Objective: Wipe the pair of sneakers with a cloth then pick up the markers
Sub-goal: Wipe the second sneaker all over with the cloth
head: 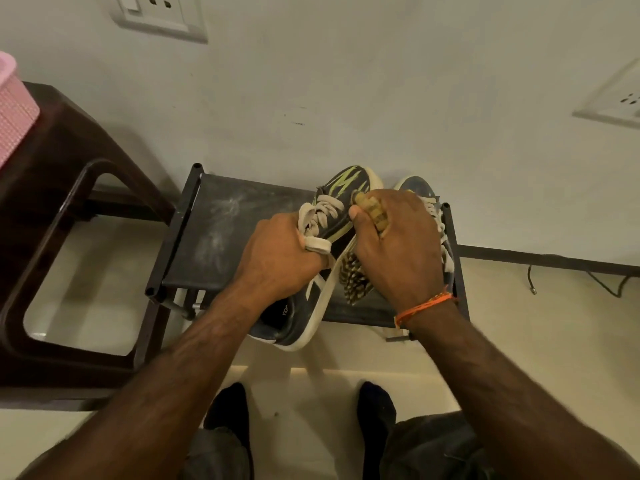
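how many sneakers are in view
2. One sneaker is tilted up on the black rack, held by the left hand. The second sneaker sits behind the right hand, mostly hidden.

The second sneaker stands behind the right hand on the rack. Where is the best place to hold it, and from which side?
Probably the second sneaker is best taken at its heel collar, from above on the near side: its toe points at the wall, and the right hand hides its middle.
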